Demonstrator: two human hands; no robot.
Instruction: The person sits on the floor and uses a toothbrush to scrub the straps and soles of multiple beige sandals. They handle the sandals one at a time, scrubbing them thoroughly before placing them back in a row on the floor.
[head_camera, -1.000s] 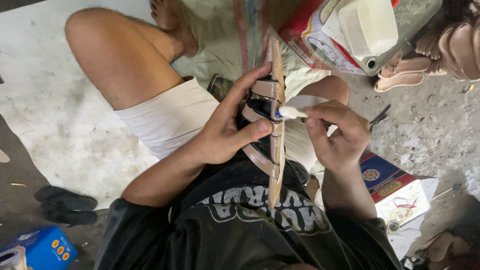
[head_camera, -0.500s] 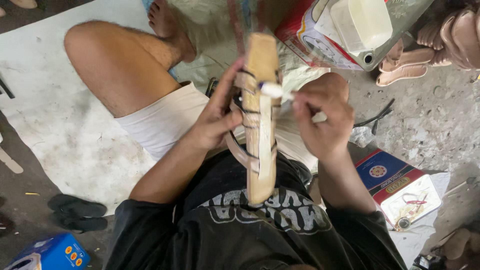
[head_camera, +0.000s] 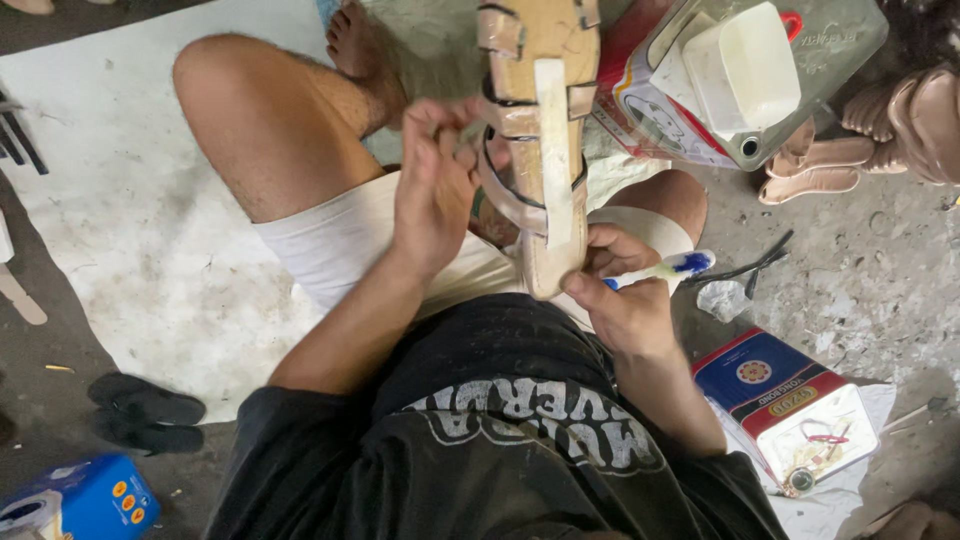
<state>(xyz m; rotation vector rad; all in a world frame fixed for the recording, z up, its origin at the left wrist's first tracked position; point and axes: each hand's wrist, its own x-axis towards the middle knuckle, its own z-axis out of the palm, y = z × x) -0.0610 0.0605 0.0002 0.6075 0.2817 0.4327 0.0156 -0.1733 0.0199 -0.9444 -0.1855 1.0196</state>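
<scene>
I sit on the floor holding a tan strapped sandal (head_camera: 545, 150) upright over my lap, its sole facing me with a pale strip down the middle. My left hand (head_camera: 435, 190) grips the sandal's straps from the left side. Below it, my right hand (head_camera: 625, 295) holds a white toothbrush with blue bristles (head_camera: 680, 266), which points right, away from the sole. The thumb of that hand presses on the sandal's near end.
An open red and blue tin (head_camera: 790, 410) sits on white paper at my right. A white plastic jug (head_camera: 750, 70) rests on a red tin ahead, beside beige sandals (head_camera: 880, 130). Black flip-flops (head_camera: 140, 410) and a blue box (head_camera: 80, 500) lie at left.
The sandal has turned from edge-on to sole facing me and has risen. My right hand with the toothbrush has dropped from the middle of the sole to its near end.
</scene>
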